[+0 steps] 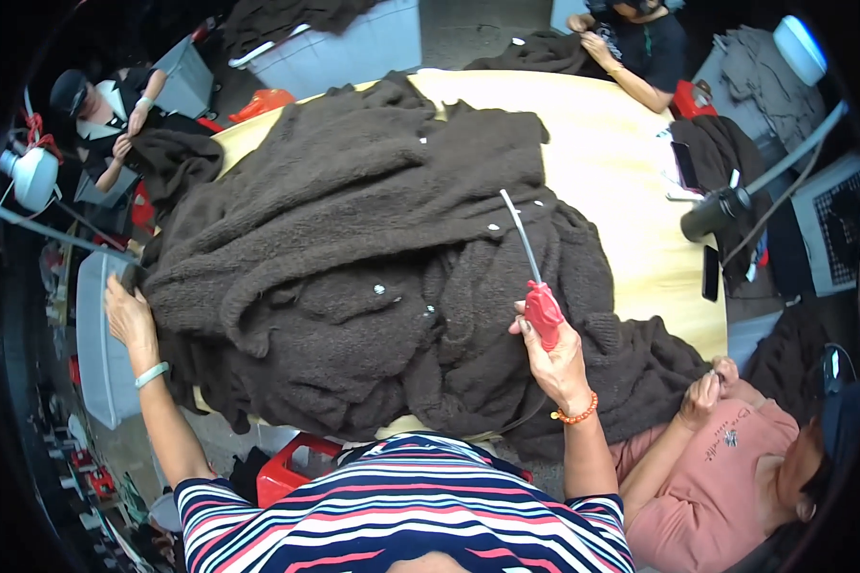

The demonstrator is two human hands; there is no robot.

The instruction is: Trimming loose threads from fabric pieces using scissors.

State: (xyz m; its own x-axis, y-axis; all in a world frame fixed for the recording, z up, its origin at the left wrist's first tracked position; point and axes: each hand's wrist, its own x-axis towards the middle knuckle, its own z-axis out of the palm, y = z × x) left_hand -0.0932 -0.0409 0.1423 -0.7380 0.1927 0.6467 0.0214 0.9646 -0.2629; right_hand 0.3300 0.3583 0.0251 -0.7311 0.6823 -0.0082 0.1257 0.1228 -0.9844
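Observation:
A large heap of dark brown knit garments [354, 248] covers most of the pale table in front of me, with small white bits on it in several places. At the heap's left edge my left hand [130, 313] has its fingers round the end of a long stretched-out fold of knit. Over the right part of the heap, my right hand [556, 361] grips a red-handled tool [545, 313]. From its handle a long thin grey rod points up and away from me, and its exact kind is unclear.
The pale yellow tabletop [640, 239] shows at right. A black bottle [715, 214] and phones lie along its right edge. Co-workers sit at far left, far right and near right, holding dark cloth. A translucent bin [100, 372] stands left; a red stool [287, 468] is below.

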